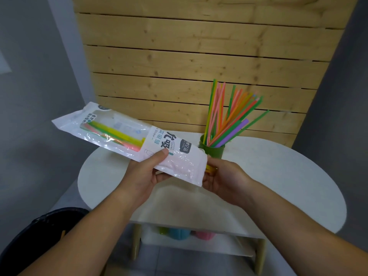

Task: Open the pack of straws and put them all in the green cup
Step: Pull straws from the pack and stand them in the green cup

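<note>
Pack of straws (169,145) hangs above the white desk (278,176), slanting away toward ten o'clock. The left hand (145,174) clamps its near part, thumb on top, fingers beneath. The right hand (225,176), at the pack's four o'clock end, curls its fingers round the yellow tips of the packed straws (117,134). The green cup (214,151) stands at twelve o'clock from that hand, its loose straws (225,116) fanning toward one o'clock.
</note>
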